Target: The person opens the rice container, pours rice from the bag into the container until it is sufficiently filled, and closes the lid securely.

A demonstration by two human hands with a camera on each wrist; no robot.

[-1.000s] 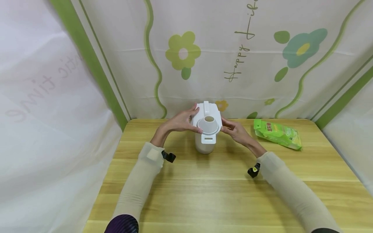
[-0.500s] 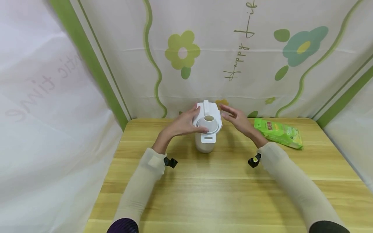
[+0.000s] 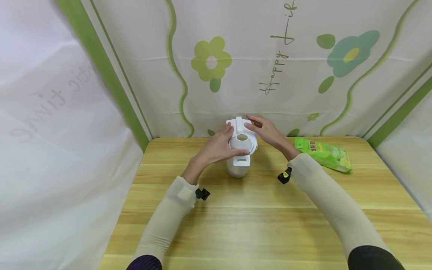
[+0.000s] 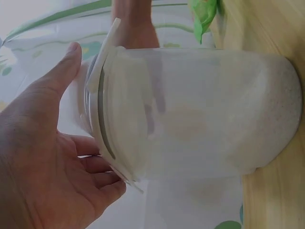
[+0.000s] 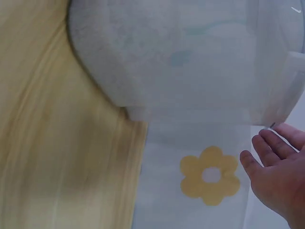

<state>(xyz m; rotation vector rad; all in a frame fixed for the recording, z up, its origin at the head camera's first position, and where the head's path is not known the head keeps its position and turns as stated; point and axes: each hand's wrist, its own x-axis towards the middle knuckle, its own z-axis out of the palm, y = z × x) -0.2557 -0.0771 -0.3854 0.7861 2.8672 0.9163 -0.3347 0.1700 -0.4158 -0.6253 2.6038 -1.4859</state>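
A white translucent container point(image 3: 238, 167) with a white lid point(image 3: 241, 144) stands at the back middle of the wooden table point(image 3: 236, 221). The lid has a round open spout on top. My left hand point(image 3: 224, 144) lies against the lid's left side, fingers nearly straight, thumb at the front rim. In the left wrist view the left hand point(image 4: 43, 157) spreads beside the lid point(image 4: 102, 109), fingertips touching its edge. My right hand point(image 3: 261, 127) reaches over the lid's back right with straight fingers. The right wrist view shows the right hand point(image 5: 281, 176) apart from the container point(image 5: 190, 52).
A green packet point(image 3: 324, 153) lies flat on the table to the right of the container. White cloth with green stripes and flowers point(image 3: 212, 60) walls in the table at the back and both sides. Bare wood lies between my arms.
My right hand let go of the lid's right side, lifted and moved to its back. My left hand slid further round the lid's left and front. The container stayed put.
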